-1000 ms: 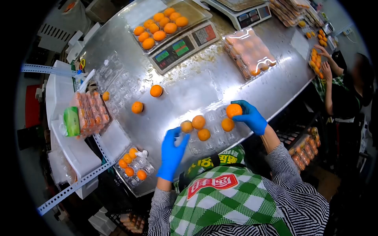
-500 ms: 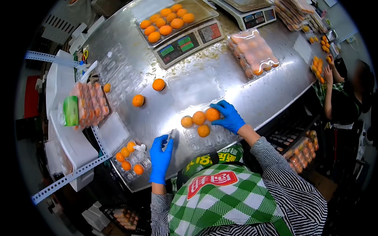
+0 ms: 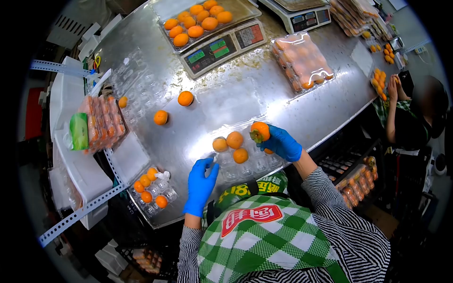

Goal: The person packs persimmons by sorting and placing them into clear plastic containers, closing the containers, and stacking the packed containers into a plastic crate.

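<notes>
A persimmon with its green leafy cap showing is gripped by my blue-gloved right hand, above the clear plastic tray. In that tray sit three persimmons, and part of another orange fruit peeks out beneath my right hand. My left hand, also gloved in blue, is beside the tray's left edge, its fingers bent and the thumb apart, with nothing visible in it. Two loose persimmons lie on the metal table beyond.
A scale at the back bears a filled fruit tray. A wrapped fruit pack lies right of it. Another partly filled tray is at the table's left corner, near a perforated metal strip. A co-worker stands far right.
My right hand has lifted and turned the persimmon, so its leafy cap now shows. My left hand has moved right, closer to the tray.
</notes>
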### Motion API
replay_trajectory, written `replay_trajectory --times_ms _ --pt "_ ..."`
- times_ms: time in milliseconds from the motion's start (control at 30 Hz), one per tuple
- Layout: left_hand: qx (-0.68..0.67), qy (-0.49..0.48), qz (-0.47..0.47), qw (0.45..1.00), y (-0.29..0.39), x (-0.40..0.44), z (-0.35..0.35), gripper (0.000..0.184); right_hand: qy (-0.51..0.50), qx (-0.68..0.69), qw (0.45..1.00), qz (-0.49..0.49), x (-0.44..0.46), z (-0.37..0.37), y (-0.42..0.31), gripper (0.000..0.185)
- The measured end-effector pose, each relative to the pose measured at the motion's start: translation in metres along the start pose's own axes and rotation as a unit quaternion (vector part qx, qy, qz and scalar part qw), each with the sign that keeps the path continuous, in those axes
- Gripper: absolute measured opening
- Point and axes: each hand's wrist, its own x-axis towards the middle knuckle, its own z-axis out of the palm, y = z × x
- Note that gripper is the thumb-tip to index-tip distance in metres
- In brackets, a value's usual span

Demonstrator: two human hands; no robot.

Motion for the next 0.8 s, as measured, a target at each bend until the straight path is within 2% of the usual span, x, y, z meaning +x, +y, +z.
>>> replay_trajectory --times_ms 167,267,300,367,400,467,500,567,667,733,800 --pt "0.021 -0.033 0.008 0.999 -0.001 0.000 0.007 0.024 -0.085 0.154 0.982 0.064 -0.011 -0.007 0.015 0.052" --pt "-0.110 -0.082 -0.091 0.986 0.018 0.000 0.005 0.027 -0.096 0.167 0.979 0.062 -0.017 -0.004 0.026 0.049" --pt "-0.207 -0.117 -0.141 0.961 0.021 0.001 0.006 0.030 -0.096 0.161 0.981 0.060 -0.018 0.003 0.027 0.048" --pt "-0.390 -0.177 -0.234 0.873 0.027 0.004 0.008 0.036 -0.086 -0.069 0.994 0.025 -0.021 0.016 0.022 0.051" --pt "-0.413 -0.186 -0.260 0.853 0.034 0.004 0.011 0.038 -0.080 -0.183 0.980 0.005 -0.021 0.024 0.020 0.053" --pt "-0.458 -0.208 -0.311 0.807 0.049 0.001 0.022 0.044 -0.129 -0.213 0.968 -0.019 -0.021 0.030 0.026 0.061" --pt "-0.455 -0.200 -0.300 0.814 0.050 0.000 0.026 0.046 -0.151 -0.227 0.961 -0.032 -0.021 0.033 0.028 0.066" --pt "-0.451 -0.185 -0.279 0.827 0.048 -0.003 0.036 0.049 -0.096 -0.298 0.947 -0.067 -0.025 0.043 0.029 0.067" --pt "-0.429 -0.151 -0.197 0.869 0.045 -0.008 0.049 0.048 -0.014 -0.419 0.899 -0.126 -0.030 0.050 0.036 0.067" --pt "-0.434 -0.156 -0.191 0.867 0.044 -0.009 0.052 0.048 0.025 -0.470 0.871 -0.140 -0.029 0.050 0.041 0.068" --pt "-0.423 -0.151 -0.196 0.872 0.044 -0.010 0.051 0.045 0.038 -0.537 0.817 -0.208 -0.030 0.051 0.043 0.069"
